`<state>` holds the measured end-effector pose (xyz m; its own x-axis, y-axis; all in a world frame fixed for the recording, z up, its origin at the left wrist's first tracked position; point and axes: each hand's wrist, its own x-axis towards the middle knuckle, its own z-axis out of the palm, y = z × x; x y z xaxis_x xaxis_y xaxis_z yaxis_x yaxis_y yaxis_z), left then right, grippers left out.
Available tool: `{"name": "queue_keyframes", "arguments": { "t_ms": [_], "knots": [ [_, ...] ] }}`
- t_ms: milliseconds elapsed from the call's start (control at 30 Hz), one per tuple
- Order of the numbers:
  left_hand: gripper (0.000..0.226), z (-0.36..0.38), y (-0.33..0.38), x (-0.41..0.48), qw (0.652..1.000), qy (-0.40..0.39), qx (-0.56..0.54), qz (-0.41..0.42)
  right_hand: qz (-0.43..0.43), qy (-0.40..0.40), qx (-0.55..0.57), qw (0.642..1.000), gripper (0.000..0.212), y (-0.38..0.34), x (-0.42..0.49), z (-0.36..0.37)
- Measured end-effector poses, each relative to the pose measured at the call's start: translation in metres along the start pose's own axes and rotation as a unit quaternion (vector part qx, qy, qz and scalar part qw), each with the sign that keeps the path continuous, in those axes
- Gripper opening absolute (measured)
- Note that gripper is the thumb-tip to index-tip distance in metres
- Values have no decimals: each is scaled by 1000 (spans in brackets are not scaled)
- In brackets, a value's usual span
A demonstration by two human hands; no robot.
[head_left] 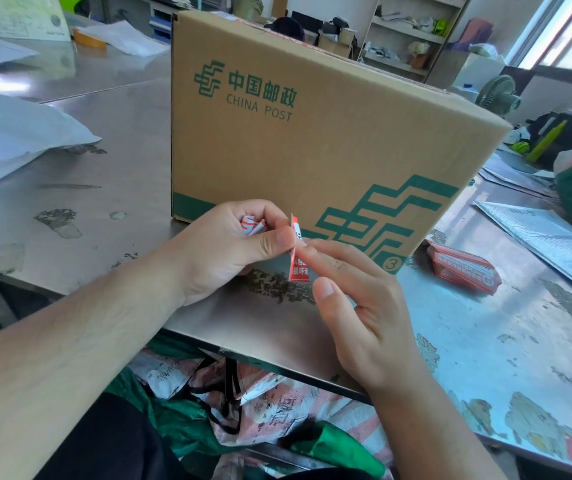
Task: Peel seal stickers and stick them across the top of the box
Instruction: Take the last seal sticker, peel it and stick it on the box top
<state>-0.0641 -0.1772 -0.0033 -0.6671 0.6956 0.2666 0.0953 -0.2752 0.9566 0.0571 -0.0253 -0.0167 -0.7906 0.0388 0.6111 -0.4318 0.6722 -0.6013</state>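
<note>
A brown cardboard box (pixel 312 133) with green China Post print stands on the metal table, its near side facing me. In front of its lower edge, my left hand (pixel 229 247) pinches a red and white seal sticker (pixel 296 261) between thumb and forefinger, with crumpled red and white paper (pixel 251 226) tucked in the palm. My right hand (pixel 357 303) has its fingers stretched out, the fingertips touching the sticker from the right. The box top is seen only edge-on, with bits of red and white along it.
A stack of red seal stickers (pixel 461 268) lies on the table right of the box. White mailer bags (pixel 18 136) lie at the left, a silver bubble mailer (pixel 547 237) at the right. Green and printed sacks (pixel 243 403) fill the floor below the table edge.
</note>
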Motion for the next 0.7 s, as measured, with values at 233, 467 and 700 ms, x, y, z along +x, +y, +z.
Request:
{"name": "queue_keyframes", "arguments": {
  "t_ms": [233, 467, 700],
  "knots": [
    [13, -5, -2, 0, 999, 15, -15, -30, -24, 38, 24, 999, 34, 13, 3, 4],
    [8, -8, -1, -1, 999, -13, -20, -31, -14, 54, 18, 998, 31, 10, 3, 2],
    [12, -7, -2, -1, 999, -4, -10, -33, 14, 50, -15, 999, 40, 2, 1, 2]
  ]
}}
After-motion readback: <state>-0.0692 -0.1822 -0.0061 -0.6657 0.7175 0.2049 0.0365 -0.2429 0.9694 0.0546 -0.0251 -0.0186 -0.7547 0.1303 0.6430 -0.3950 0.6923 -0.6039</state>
